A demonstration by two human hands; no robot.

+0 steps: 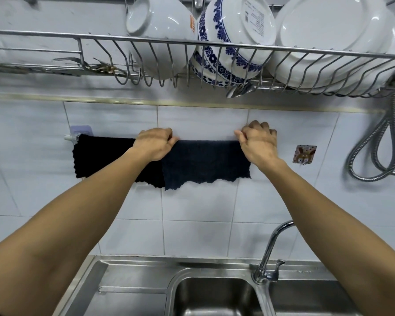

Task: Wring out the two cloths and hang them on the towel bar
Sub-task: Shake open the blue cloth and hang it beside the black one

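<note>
Two dark cloths hang side by side over the towel bar (71, 137) on the tiled wall. The black cloth (100, 158) is on the left, the dark blue cloth (205, 164) on the right, slightly overlapping it. My left hand (155, 143) pinches the blue cloth's top left corner at the bar. My right hand (259, 142) pinches its top right corner. The bar itself is hidden under the cloths except for its left end and purple mount.
A steel dish rack (192, 45) with white bowls and plates hangs just above my hands. A sticker hook (304, 155) and a metal hose (374, 142) are on the wall to the right. Below are the faucet (271, 247) and steel sink (135, 277).
</note>
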